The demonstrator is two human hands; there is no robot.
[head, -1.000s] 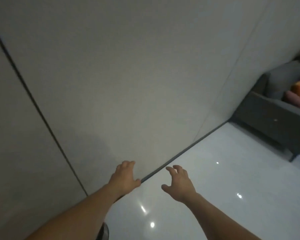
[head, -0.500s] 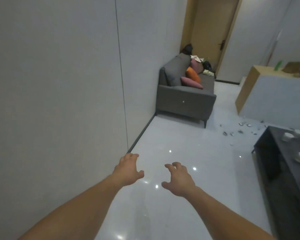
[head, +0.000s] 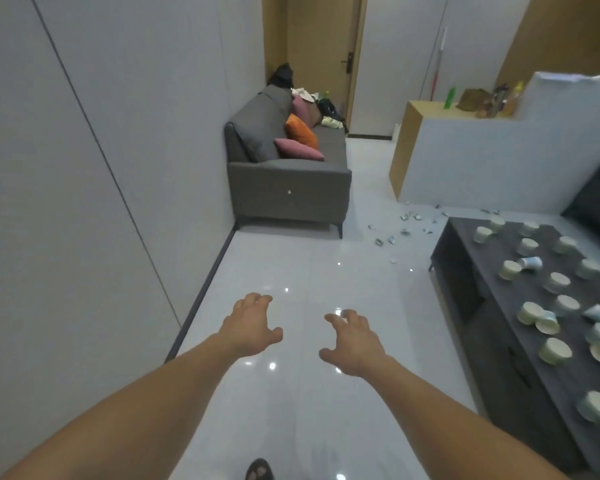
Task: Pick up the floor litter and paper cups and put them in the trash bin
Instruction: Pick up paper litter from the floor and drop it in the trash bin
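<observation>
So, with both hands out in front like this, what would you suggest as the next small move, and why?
Probably step forward toward the floor litter near the grey sofa. The left hand and right hand hold nothing and hover over bare tile floor; the litter lies farther ahead. The paper cups on the dark low table can follow.

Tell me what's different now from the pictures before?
The camera view swung from the wall toward the room, so the grey sofa, floor litter and paper cups on the dark table came into sight. Nothing was picked up or let go. The left hand and right hand stayed stretched forward, empty.
</observation>
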